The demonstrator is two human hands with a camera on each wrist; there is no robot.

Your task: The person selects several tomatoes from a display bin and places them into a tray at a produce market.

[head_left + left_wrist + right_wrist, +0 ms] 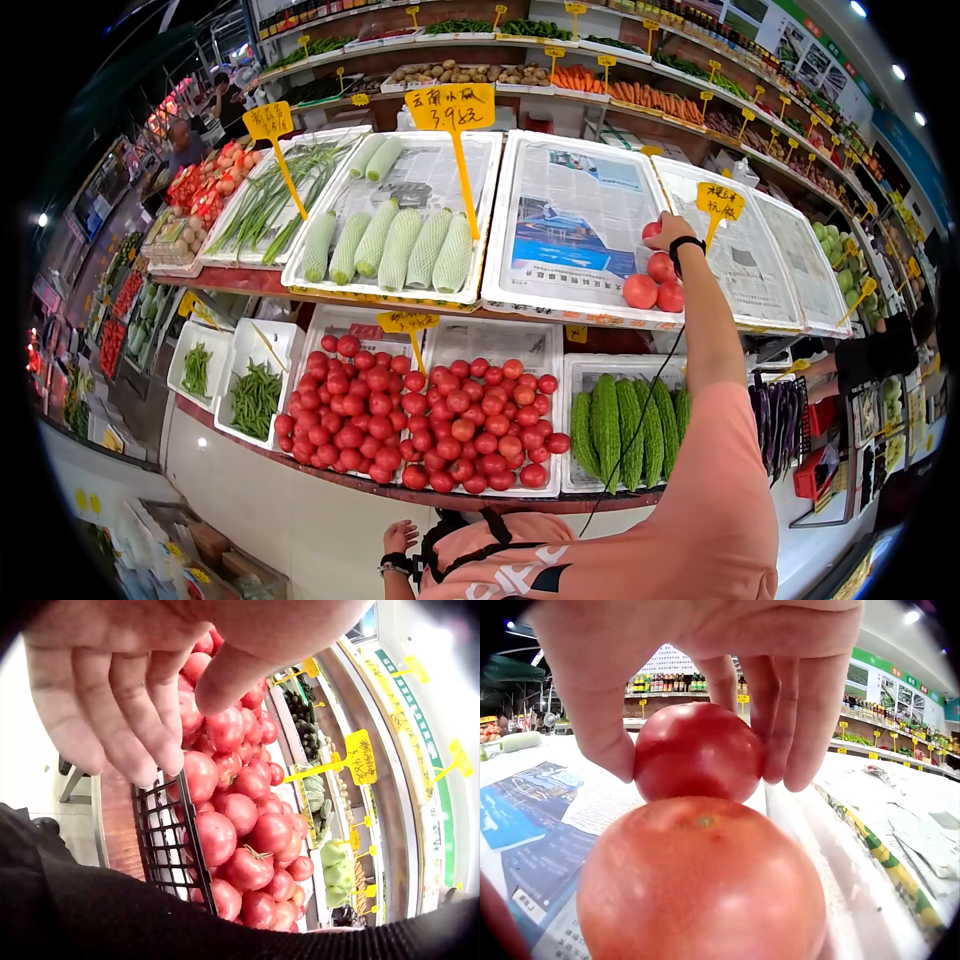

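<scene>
My right hand (672,232) reaches over a newspaper-lined white foam tray (575,139) and grips a red tomato (699,754) between thumb and fingers. Right in front of it in the right wrist view sits a larger, paler tomato (701,889). Several tomatoes lie together at the tray's front right corner, among them one at the front (641,291). Low beside my body hangs my left hand (400,537), its fingers loose and holding nothing. In the left wrist view, this hand overlaps a big heap of tomatoes (244,814).
Left of the tray, pale gourds (400,250) in net sleeves fill another tray. The lower shelf carries heaped tomatoes (460,430), bitter melons (625,430) and green beans (256,395). A yellow price sign (720,202) stands beside my right hand. A thin black cable (640,415) trails below my right arm.
</scene>
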